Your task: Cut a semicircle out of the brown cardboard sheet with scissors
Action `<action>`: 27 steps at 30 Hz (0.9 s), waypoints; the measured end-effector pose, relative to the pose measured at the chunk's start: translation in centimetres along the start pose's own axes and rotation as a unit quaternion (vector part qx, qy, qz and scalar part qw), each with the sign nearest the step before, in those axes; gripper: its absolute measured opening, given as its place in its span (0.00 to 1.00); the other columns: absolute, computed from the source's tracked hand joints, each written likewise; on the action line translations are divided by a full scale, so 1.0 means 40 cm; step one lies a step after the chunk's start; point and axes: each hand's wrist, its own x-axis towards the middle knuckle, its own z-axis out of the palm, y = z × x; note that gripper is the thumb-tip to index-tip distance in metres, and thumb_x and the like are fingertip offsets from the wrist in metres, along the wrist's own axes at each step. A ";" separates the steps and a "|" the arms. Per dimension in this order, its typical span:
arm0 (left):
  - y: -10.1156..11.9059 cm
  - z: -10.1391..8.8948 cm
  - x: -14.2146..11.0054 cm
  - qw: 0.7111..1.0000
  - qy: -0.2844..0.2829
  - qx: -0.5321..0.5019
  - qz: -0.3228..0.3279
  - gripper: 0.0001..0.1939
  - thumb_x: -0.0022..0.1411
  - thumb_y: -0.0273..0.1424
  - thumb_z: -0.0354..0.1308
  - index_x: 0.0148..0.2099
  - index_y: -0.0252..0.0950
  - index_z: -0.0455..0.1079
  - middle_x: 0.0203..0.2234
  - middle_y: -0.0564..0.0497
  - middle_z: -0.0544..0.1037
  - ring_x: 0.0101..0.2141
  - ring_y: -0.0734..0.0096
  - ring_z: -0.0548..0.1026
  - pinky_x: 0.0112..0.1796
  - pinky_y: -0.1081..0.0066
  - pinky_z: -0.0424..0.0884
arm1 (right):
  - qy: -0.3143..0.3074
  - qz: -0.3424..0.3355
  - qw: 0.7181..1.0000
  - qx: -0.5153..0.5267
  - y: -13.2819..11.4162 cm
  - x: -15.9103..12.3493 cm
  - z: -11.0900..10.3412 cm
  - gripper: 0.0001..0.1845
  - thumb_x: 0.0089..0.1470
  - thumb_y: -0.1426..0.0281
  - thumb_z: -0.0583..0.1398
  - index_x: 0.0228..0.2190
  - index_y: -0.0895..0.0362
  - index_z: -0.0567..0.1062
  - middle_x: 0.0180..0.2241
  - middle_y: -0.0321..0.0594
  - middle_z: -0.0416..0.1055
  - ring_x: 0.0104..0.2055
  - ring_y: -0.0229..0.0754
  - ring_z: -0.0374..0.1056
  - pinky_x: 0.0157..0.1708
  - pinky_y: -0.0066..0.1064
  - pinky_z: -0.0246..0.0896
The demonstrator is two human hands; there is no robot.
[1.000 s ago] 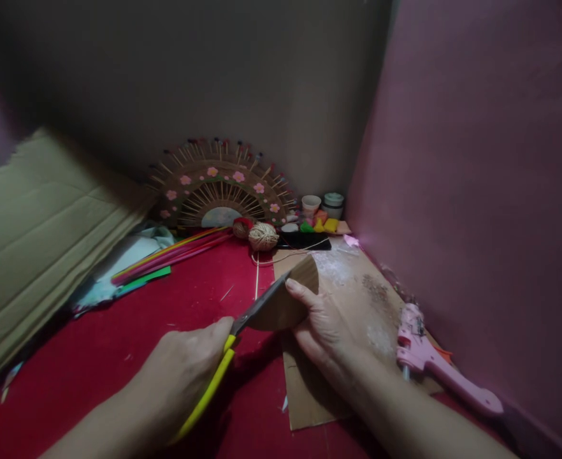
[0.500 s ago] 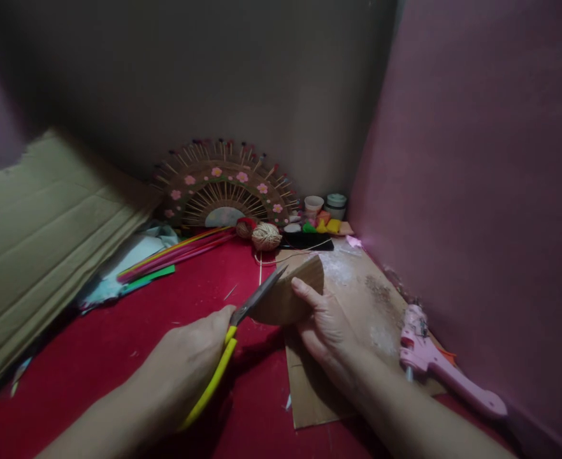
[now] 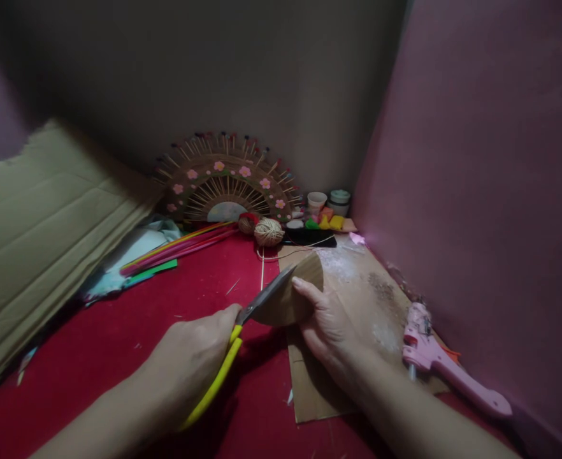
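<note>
My left hand (image 3: 197,354) is closed around the yellow handles of a pair of scissors (image 3: 214,389). The dark blades point up and to the right, lying along the upper left edge of a brown cardboard piece (image 3: 288,303). That piece has a rounded lower edge and a pointed top. My right hand (image 3: 331,328) grips it from the right, thumb on the near face and fingers hidden behind. Whether the blades have the cardboard between them I cannot tell.
A pink glue gun (image 3: 424,344) lies at the right on a cardboard sheet (image 3: 357,293). Behind are a flower-decorated fan (image 3: 204,169), a twine ball (image 3: 268,232) and a cup (image 3: 316,203). Colored strips (image 3: 180,248) and a large cardboard sheet (image 3: 46,236) lie left on the red surface (image 3: 132,338).
The scissors have shifted slightly right, their tips reaching closer to my right thumb. Both hands keep their grips. The whole view has shifted a little.
</note>
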 end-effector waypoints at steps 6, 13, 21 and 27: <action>0.013 -0.002 0.000 0.996 -0.030 0.086 -0.008 0.16 0.57 0.31 0.47 0.48 0.36 0.62 0.33 0.46 0.77 0.30 0.60 0.77 0.28 0.67 0.66 | -0.028 -0.013 1.000 -0.005 0.010 0.001 -0.003 0.20 0.40 0.73 0.68 0.39 0.56 0.78 0.31 0.38 0.80 0.32 0.43 0.73 0.40 0.38 0.67; 0.024 -0.015 0.005 0.990 -0.071 0.125 -0.016 0.16 0.56 0.30 0.47 0.48 0.35 0.63 0.32 0.45 0.77 0.29 0.58 0.77 0.28 0.66 0.68 | -0.033 0.002 0.999 -0.008 0.009 -0.006 0.001 0.21 0.39 0.73 0.68 0.40 0.54 0.77 0.30 0.37 0.79 0.34 0.46 0.73 0.42 0.40 0.66; 0.019 -0.015 0.005 0.981 -0.091 0.170 0.001 0.14 0.58 0.31 0.48 0.46 0.35 0.65 0.31 0.46 0.76 0.28 0.57 0.77 0.26 0.65 0.67 | -0.047 0.014 0.999 0.001 0.007 -0.013 0.005 0.24 0.41 0.74 0.68 0.43 0.54 0.76 0.33 0.40 0.79 0.36 0.47 0.73 0.42 0.41 0.66; 0.023 -0.021 -0.002 0.983 -0.073 0.167 0.013 0.13 0.57 0.35 0.50 0.43 0.37 0.66 0.28 0.47 0.77 0.25 0.58 0.77 0.23 0.68 0.60 | -0.039 0.007 0.999 0.002 0.008 -0.012 0.004 0.22 0.42 0.74 0.67 0.42 0.54 0.76 0.34 0.39 0.79 0.35 0.46 0.73 0.42 0.41 0.66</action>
